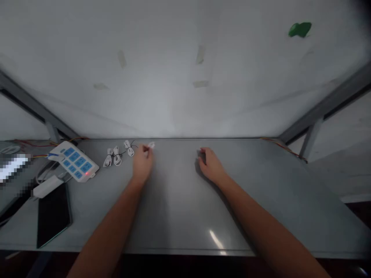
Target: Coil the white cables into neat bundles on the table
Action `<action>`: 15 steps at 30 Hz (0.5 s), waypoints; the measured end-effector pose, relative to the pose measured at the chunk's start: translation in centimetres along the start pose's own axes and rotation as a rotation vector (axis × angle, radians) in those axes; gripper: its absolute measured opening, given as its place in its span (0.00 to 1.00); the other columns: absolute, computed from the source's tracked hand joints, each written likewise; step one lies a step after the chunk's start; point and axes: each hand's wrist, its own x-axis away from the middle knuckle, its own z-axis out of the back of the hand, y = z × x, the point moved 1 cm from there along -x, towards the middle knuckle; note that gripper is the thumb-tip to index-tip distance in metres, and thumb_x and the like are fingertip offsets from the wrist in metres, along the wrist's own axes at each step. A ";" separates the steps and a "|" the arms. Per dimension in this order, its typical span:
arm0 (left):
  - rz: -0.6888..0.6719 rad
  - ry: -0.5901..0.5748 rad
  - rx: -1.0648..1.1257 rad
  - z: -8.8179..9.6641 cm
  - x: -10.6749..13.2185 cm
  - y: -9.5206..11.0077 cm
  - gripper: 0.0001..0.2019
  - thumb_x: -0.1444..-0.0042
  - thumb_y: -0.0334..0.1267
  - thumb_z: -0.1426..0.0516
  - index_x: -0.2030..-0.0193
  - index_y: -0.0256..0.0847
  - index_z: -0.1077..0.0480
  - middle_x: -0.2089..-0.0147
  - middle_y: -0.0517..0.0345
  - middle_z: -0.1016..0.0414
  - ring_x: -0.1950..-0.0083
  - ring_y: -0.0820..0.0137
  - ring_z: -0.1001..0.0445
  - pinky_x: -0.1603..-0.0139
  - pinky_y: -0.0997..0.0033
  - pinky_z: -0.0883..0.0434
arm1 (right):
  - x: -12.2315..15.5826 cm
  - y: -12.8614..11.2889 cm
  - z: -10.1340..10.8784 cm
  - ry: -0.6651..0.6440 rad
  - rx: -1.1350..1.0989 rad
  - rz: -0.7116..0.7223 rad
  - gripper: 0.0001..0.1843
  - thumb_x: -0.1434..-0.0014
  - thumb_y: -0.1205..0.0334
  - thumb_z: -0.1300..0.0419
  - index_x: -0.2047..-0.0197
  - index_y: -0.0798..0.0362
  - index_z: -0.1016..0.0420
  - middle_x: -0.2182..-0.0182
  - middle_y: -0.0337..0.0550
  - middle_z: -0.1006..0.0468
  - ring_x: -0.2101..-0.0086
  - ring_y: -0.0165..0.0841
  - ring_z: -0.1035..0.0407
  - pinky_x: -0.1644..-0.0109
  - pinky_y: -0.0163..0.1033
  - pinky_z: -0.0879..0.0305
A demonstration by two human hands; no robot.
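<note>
My left hand (142, 162) reaches to the back of the grey table (179, 200), its fingers pinched on a small white connector piece (151, 146) at the end of a thin cable. Just left of it lie several small white bundled cables (116, 156). My right hand (209, 164) rests palm down on the table further right, fingers curled over a small dark object (201, 153) that I cannot make out.
A white power strip (75, 161) with blue sockets and a red light lies at the left. A white adapter (46, 186) and a black tablet (53, 214) sit in front of it. Coloured wires run along the back edge; a white wall stands behind.
</note>
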 end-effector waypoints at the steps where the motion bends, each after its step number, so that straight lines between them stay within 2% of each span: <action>1: 0.086 0.128 0.012 0.9 -0.8 -1.1 0.06 0.36 0.39 0.44 0.55 0.40 0.31 0.57 0.51 0.24 0.53 0.59 0.23 0.47 0.57 0.26 | 0.0 0.0 0.0 -0.008 0.006 0.004 0.20 0.36 0.61 0.46 0.42 0.54 0.33 0.49 0.60 0.23 0.46 0.49 0.28 0.38 0.57 0.31; 2: 0.141 0.237 0.013 1.7 -1.6 -2.0 0.09 0.37 0.38 0.43 0.52 0.40 0.31 0.54 0.50 0.24 0.51 0.60 0.23 0.45 0.57 0.27 | 0.0 -0.1 0.0 -0.016 0.012 0.008 0.19 0.37 0.62 0.46 0.43 0.54 0.33 0.49 0.60 0.23 0.46 0.49 0.28 0.38 0.57 0.32; 3: 0.167 0.288 0.002 2.4 -2.2 -2.9 0.12 0.37 0.36 0.44 0.48 0.39 0.32 0.50 0.48 0.24 0.48 0.59 0.24 0.41 0.55 0.28 | 0.0 -0.1 0.1 -0.024 0.018 0.010 0.19 0.37 0.62 0.46 0.43 0.55 0.33 0.49 0.60 0.23 0.46 0.49 0.29 0.38 0.57 0.32; 6: 0.221 0.346 -0.073 3.8 -3.1 -4.4 0.18 0.40 0.31 0.44 0.43 0.32 0.34 0.41 0.37 0.30 0.37 0.54 0.31 0.32 0.50 0.36 | -0.1 -0.3 0.1 -0.047 0.033 0.013 0.19 0.37 0.62 0.47 0.43 0.55 0.33 0.49 0.60 0.24 0.45 0.49 0.29 0.38 0.56 0.32; 9: 0.205 0.343 -0.172 3.7 -2.7 -4.3 0.27 0.42 0.33 0.41 0.37 0.26 0.37 0.35 0.30 0.37 0.32 0.48 0.37 0.28 0.49 0.42 | -0.1 -0.4 0.2 -0.066 0.054 0.026 0.20 0.37 0.61 0.47 0.42 0.56 0.32 0.49 0.61 0.24 0.46 0.50 0.30 0.38 0.57 0.33; 11: 0.130 0.288 -0.254 3.1 -2.2 -3.8 0.30 0.41 0.36 0.40 0.33 0.28 0.39 0.32 0.31 0.42 0.29 0.45 0.41 0.27 0.46 0.45 | -0.1 -0.6 0.3 -0.075 0.062 0.031 0.21 0.37 0.61 0.47 0.42 0.56 0.33 0.49 0.61 0.24 0.46 0.51 0.30 0.38 0.57 0.33; 13: 0.082 0.216 -0.331 2.3 -1.8 -3.3 0.27 0.39 0.38 0.41 0.34 0.33 0.35 0.29 0.34 0.45 0.27 0.42 0.45 0.27 0.41 0.48 | -0.1 -0.7 0.4 -0.085 0.061 0.029 0.22 0.37 0.61 0.48 0.41 0.55 0.33 0.48 0.61 0.25 0.46 0.52 0.31 0.39 0.59 0.33; 15: 0.092 0.174 -0.391 1.8 -1.6 -3.1 0.21 0.38 0.40 0.41 0.39 0.37 0.28 0.26 0.36 0.47 0.26 0.39 0.48 0.28 0.36 0.48 | -0.1 -0.9 0.5 -0.092 0.056 0.023 0.22 0.36 0.60 0.48 0.40 0.54 0.33 0.48 0.61 0.25 0.46 0.52 0.31 0.39 0.60 0.33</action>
